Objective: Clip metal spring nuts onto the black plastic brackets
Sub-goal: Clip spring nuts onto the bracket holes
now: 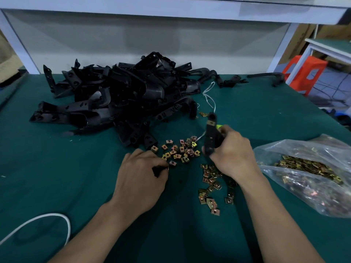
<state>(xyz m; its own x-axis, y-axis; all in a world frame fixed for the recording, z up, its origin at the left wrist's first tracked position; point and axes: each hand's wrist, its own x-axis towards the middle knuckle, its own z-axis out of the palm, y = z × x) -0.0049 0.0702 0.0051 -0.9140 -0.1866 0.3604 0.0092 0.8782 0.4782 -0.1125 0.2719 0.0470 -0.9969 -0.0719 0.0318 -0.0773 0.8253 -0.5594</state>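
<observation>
My right hand grips a black plastic bracket that stands almost upright, with one brass-coloured spring nut clipped near its top end. My left hand lies knuckles up on the green mat, its fingers curled at the edge of a scatter of loose spring nuts; the fingertips seem to pinch one nut, though they are partly hidden. A second trail of loose nuts lies below my right hand. A large heap of black brackets fills the back left of the mat.
A clear plastic bag of spring nuts lies at the right. A white string curls beside the heap, and a white cable loops at the front left. Single brackets lie at the back right. An orange stool stands beyond the table.
</observation>
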